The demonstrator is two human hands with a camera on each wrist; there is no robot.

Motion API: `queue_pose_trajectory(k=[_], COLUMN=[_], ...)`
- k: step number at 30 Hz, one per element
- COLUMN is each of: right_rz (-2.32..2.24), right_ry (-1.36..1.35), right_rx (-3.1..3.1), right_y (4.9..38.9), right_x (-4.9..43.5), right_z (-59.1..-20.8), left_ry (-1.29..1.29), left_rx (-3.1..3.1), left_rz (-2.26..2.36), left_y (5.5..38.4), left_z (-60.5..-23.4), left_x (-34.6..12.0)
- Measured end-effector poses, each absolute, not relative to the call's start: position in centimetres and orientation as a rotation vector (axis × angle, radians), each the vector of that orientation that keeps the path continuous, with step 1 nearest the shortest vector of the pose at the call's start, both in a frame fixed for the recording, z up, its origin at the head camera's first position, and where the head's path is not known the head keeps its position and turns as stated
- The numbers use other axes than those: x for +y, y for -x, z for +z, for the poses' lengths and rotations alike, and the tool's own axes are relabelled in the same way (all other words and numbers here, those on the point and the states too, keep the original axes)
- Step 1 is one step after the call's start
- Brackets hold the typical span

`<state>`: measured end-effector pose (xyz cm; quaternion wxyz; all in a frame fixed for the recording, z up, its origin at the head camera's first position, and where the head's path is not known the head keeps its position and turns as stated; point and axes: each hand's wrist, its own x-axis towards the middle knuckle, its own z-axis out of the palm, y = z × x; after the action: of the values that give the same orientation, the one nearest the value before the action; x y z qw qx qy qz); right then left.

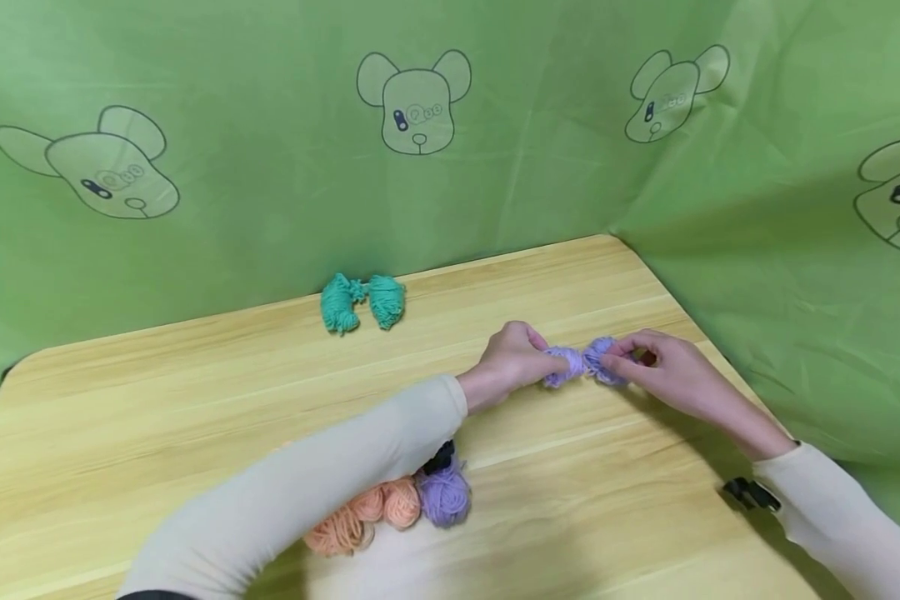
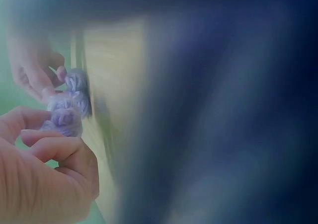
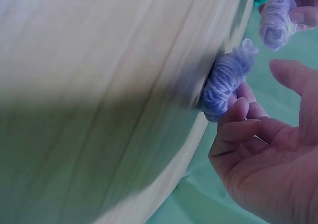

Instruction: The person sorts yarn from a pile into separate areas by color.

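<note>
Two small purple yarn bundles lie end to end on the wooden table, toward its right side. My left hand (image 1: 516, 360) pinches the left yarn bundle (image 1: 562, 367) between thumb and fingers; the left wrist view also shows this bundle (image 2: 63, 119) at the fingertips. Beside it, my right hand (image 1: 667, 371) touches the right yarn bundle (image 1: 602, 360). In the right wrist view, loosely bent fingers (image 3: 236, 119) rest against the lower end of this bundle (image 3: 223, 85), with the thumb apart from it.
Two green yarn bundles (image 1: 386, 302) sit near the table's back edge. Peach yarn balls (image 1: 401, 503) and another purple yarn ball (image 1: 444, 496) lie near the front, partly behind the left sleeve (image 1: 330, 475). A green curtain (image 1: 285, 192) borders the wooden table (image 1: 157, 400).
</note>
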<state>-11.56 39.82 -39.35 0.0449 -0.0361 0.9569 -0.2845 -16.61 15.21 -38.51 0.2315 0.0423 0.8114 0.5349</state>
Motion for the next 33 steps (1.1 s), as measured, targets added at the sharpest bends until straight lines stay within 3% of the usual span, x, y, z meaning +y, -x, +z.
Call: queue_pose_trajectory(k=[16, 33], right_rz=[-0.88, -0.863], right_ry=[0.105, 0.156], right_rx=[2.917, 2.961], right_y=[11.8, 11.9], right_x=[39.4, 38.9], right_z=[-39.5, -40.1], left_ry=[-0.154, -0.321], left_rx=[2.25, 2.338], left_rz=[1.39, 1.242], left_y=[17.1, 21.3], left_z=[-39.5, -47.7], left_x=[16.9, 20.1])
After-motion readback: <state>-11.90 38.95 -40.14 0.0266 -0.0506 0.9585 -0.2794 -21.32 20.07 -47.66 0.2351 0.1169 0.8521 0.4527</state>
